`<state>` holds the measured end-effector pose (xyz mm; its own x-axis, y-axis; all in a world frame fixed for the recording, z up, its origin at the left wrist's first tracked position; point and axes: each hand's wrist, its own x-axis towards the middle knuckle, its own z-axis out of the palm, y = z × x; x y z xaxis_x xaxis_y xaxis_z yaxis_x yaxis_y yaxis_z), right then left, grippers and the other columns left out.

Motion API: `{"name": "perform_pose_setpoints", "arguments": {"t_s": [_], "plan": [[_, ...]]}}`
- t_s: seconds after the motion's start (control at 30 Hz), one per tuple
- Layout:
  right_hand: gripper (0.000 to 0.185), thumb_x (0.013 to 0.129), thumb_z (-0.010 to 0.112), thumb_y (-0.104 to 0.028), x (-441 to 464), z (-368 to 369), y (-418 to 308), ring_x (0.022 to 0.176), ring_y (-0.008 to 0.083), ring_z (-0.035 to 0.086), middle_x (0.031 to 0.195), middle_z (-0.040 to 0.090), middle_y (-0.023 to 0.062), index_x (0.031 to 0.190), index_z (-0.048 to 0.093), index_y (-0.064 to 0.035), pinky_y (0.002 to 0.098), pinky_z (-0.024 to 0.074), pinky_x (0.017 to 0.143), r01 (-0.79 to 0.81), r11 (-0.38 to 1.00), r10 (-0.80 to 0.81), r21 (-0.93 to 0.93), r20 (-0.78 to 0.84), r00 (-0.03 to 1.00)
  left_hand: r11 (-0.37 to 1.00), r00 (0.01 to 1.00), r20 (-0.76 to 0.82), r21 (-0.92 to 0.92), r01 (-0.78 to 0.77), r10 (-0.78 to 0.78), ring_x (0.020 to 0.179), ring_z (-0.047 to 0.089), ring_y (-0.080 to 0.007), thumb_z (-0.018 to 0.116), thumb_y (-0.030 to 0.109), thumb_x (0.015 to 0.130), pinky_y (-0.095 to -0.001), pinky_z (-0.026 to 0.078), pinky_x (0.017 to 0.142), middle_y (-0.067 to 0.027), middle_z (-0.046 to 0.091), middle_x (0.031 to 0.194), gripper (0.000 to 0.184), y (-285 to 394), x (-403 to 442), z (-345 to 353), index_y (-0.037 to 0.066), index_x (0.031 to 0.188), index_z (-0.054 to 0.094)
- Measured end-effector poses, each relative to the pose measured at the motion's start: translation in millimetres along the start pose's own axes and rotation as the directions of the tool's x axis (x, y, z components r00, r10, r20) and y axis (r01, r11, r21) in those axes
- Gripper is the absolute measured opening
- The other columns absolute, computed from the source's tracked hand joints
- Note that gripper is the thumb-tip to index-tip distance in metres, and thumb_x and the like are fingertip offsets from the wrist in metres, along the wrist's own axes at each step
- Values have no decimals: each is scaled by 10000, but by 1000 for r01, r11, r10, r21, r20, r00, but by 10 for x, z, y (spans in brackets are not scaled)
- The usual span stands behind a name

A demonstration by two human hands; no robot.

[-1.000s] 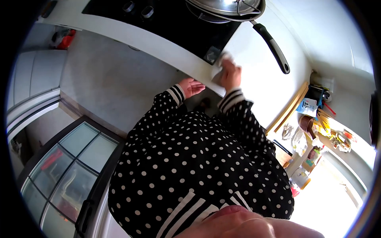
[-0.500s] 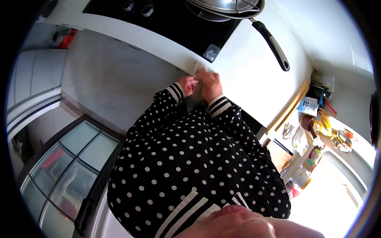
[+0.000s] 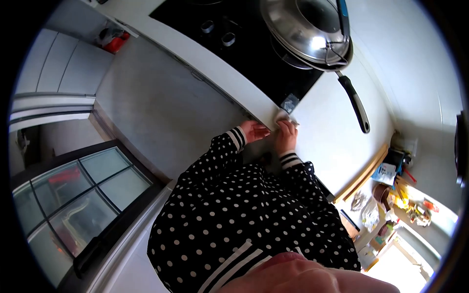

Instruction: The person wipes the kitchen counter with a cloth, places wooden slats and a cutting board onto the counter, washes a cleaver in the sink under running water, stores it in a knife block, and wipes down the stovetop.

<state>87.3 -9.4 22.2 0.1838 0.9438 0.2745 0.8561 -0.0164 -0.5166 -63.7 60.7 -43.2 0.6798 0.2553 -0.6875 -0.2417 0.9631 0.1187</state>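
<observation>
My right hand (image 3: 287, 136) is at the front edge of the white counter (image 3: 337, 112). Its fingers press a crumpled white cloth or paper wipe (image 3: 282, 116) onto the counter, close to the corner of the black cooktop (image 3: 249, 53). Which of the two the wipe is, I cannot tell. Just left of it, my left hand (image 3: 255, 131) is below the counter edge with its fingers loosely stretched out. Nothing shows in that hand. A small clear patch (image 3: 289, 103) lies on the cooktop corner just beyond the wipe.
A frying pan with a steel lid (image 3: 312, 34) stands on the cooktop, its black handle (image 3: 355, 105) reaching over the counter. Two knobs (image 3: 228, 39) are on the cooktop. A glass-paned door (image 3: 88, 195) stands at the lower left. Wooden boards (image 3: 364, 173) and kitchen items are at the right.
The camera view has shifted, so the cooktop and pan appear lower and further right. My right hand has moved the wipe close to the cooktop corner. My left fingers have straightened from a curl.
</observation>
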Motion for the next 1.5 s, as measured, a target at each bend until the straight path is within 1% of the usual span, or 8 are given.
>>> {"name": "perform_pose_setpoints", "arguments": {"t_s": [0.2,0.37,0.6,0.7,0.87,1.07,1.2,1.5], "plan": [[253,690,499,-21,874,748,-781,949,292,488,996,567,50,887,628,-112,347,384,860,106,981,-116,164,54,992,965,970,-54,-102,-243,238,937,563,-238,346,228,913,-374,475,839,-105,549,1080,315,540,-433,7,29,1125,467],[235,729,508,-9,925,630,-730,968,298,484,1012,567,90,926,616,-78,350,397,839,82,893,-313,443,479,820,987,990,-22,-76,-140,138,934,560,-227,361,203,913,-364,472,848,-112,537,1081,309,775,-338,-391,8,1133,453],[252,681,579,-100,827,841,-603,1080,208,429,1052,546,11,925,623,-150,378,267,976,207,978,-202,-1,220,955,977,984,-16,-117,-176,175,962,550,-259,380,185,909,-367,451,898,-136,522,1099,324,629,-222,-419,-28,1148,428],[226,757,493,-116,1128,722,-1055,1014,263,513,1028,587,92,938,627,-101,349,383,899,-29,902,-247,431,571,783,951,960,61,-167,-262,275,998,533,-284,365,181,911,-365,444,911,-157,519,1104,334,435,-251,-537,-46,1150,422],[239,738,469,-84,1435,198,-722,913,299,549,956,603,117,918,627,-82,379,427,825,60,904,-172,423,233,957,990,997,30,-127,-64,69,1106,472,-315,309,169,910,-376,415,949,-236,474,1171,387,577,-438,-448,-120,1148,410],[269,690,517,-87,1420,728,100,986,237,488,993,560,75,946,598,-97,381,342,858,-128,927,68,-352,-177,982,986,999,13,-162,-41,44,1135,447,-330,274,180,912,-373,409,954,-259,439,1213,427,247,-682,-478,-140,1175,378],[270,692,501,45,1326,854,-686,926,285,552,951,599,103,872,629,-109,347,425,844,147,911,-222,385,160,962,974,999,-31,-227,-15,8,1145,435,-340,269,183,916,-385,391,966,-263,429,1224,433,6,-763,-522,-144,1184,363],[217,802,473,-99,2020,1085,-468,1064,221,474,1114,545,44,953,626,-129,322,344,940,120,992,-124,33,151,981,972,995,71,-229,-50,68,1158,421,-349,302,207,910,-404,378,969,-255,422,1240,431,-161,-900,-902,-111,1188,388]]}}
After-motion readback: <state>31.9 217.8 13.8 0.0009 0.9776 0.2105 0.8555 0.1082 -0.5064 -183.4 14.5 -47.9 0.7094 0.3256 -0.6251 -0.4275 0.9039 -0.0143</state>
